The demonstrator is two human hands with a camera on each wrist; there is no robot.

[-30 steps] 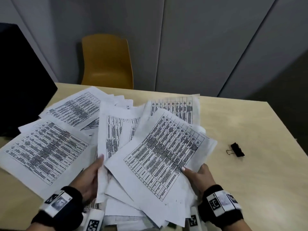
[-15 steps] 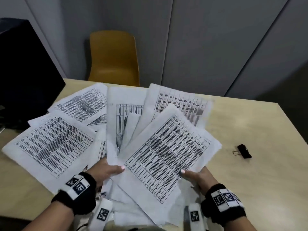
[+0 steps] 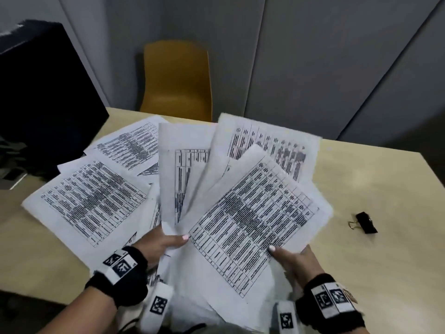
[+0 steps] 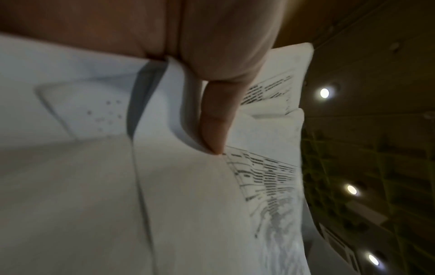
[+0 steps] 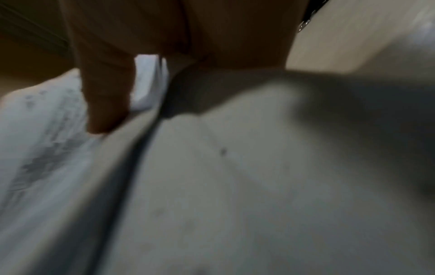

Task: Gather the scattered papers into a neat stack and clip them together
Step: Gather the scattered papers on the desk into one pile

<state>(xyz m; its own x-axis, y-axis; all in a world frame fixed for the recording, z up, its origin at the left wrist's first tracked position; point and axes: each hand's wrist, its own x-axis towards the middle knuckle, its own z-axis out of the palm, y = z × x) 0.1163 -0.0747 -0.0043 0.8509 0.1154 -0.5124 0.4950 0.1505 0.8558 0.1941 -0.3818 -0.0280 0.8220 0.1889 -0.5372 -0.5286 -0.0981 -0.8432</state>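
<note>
Several white printed papers with black tables are fanned out and lifted off the beige table. My left hand grips the fan's lower left, thumb on top of the sheets. At the lower right edge my right hand grips the fan, its thumb pressing the top sheet. More sheets lie spread on the table at the left. A black binder clip lies alone on the table to the right, away from both hands.
A black monitor stands at the table's left end. An orange chair sits behind the table against grey wall panels. The table's right half holds only the clip.
The fan of papers has risen off the table and tilted up. My left hand slid right, closing on the middle sheets. The right hand keeps its hold.
</note>
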